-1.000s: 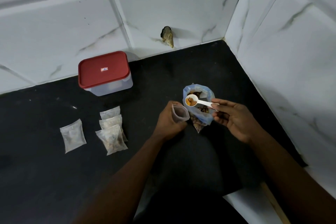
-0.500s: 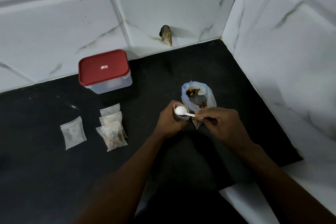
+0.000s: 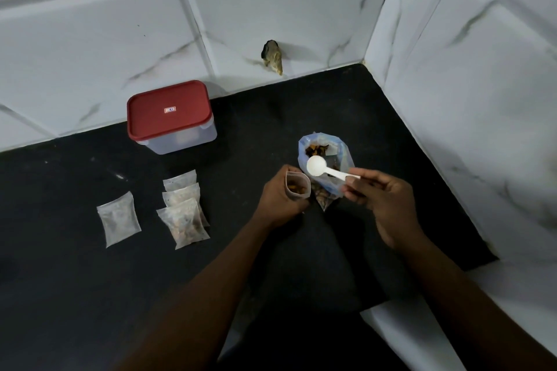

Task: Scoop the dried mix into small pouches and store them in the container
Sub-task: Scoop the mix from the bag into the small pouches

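Left hand (image 3: 278,200): fingers curled round the small pouch (image 3: 297,187), holding it upright just beside the supply bag (image 3: 346,158), mouth open and facing up. Some dried mix shows inside.

Right hand (image 3: 384,200): fingertips pinch the handle end of the white spoon (image 3: 317,166). The bowl hangs over the bag's open mouth and looks empty. The spoon's long axis runs from my fingers at the right to the bowl at the left, and the bowl faces up.

Handling, as I judge it:
- The pouch is thin, soft film, very light and easily collapsed. I should hold it by the sides below the rim so the mouth stays open.
- The spoon is stiff and light. A grip at the handle end is adequate.
- The mix is loose and will spill if tipped.

Four filled pouches (image 3: 184,220) lie flat on the counter (image 3: 90,280), well apart from the container (image 3: 171,117), whose red lid is on.
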Motion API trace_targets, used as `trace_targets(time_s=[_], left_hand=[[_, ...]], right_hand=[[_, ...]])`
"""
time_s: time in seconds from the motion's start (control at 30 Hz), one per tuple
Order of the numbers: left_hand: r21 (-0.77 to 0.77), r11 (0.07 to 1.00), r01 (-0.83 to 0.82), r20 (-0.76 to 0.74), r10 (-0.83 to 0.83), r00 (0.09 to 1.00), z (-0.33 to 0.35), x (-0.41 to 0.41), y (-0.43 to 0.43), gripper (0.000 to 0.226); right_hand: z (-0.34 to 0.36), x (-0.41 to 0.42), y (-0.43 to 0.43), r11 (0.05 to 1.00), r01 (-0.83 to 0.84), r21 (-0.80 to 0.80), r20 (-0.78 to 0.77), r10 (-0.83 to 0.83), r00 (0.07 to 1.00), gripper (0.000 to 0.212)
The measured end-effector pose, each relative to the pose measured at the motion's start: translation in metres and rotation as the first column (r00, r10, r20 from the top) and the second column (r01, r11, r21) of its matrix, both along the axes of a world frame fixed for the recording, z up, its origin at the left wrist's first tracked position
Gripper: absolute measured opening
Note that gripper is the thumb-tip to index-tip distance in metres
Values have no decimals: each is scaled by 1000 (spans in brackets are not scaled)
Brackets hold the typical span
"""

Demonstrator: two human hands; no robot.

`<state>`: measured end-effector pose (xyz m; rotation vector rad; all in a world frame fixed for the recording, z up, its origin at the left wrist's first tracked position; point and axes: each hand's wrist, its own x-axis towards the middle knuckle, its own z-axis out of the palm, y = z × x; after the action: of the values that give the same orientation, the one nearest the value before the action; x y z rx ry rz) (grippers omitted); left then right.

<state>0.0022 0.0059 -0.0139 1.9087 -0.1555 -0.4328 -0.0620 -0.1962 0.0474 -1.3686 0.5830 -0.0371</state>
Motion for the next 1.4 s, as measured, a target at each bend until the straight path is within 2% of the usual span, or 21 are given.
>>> trace_targets(time_s=[0.03,0.07,0.13,0.2,0.3,0.37,0.43,0.63,0.7,0.83,0.97,1.1,1.23,1.4], left_hand=[[2,1000,-3,-1,3,1000,0,0,0,45],[2,1000,-4,-1,4,1000,1,0,0,45],[4,1000,2,7,-2,1000,2,0,1,44],[18,1000,19,1,-19,1000,1,0,3,46],[35,999,41,-28,-41,999,-1,0,3,48],[39,997,61,-30,-60,998,-1,1,2,46],[46,995,87,-31,-85,996,0,1,1,44],[69,991,113,-40,-110,993,1,3,1,43],[74,991,113,-43,-110,993,1,3,1,43],[73,991,115,-72,-109,991,1,4,1,42],[70,989,128,-85,-122,989,2,4,1,39],[71,989,128,-90,-122,989,3,3,2,39],[61,989,134,-98,-127,987,1,4,2,42],[38,998,51,-84,-48,995,-1,1,2,41]], right_hand=[[-3,5,-4,999,45,17,-26,-44,999,20],[-6,10,-9,997,74,-31,-39,-75,996,20],[-12,23,-22,955,64,-289,-36,-78,996,20],[-13,38,-33,815,-34,-579,-29,21,999,20],[-11,55,-41,585,-173,-792,-31,243,969,18],[-11,62,-41,456,-224,-861,-46,368,929,16],[-10,67,-38,380,-261,-887,-72,444,893,16],[-13,69,-32,285,-381,-879,-186,530,827,17],[-16,70,-35,321,-419,-849,-217,511,832,17],[-17,77,-36,538,-459,-706,-286,377,881,16],[-16,81,-37,712,-463,-527,-382,289,878,14],[-21,79,-37,831,-392,-394,-404,227,886,12],[-28,77,-33,961,-213,-177,-404,126,906,13],[-27,67,-38,998,-49,49,-407,65,911,15]])
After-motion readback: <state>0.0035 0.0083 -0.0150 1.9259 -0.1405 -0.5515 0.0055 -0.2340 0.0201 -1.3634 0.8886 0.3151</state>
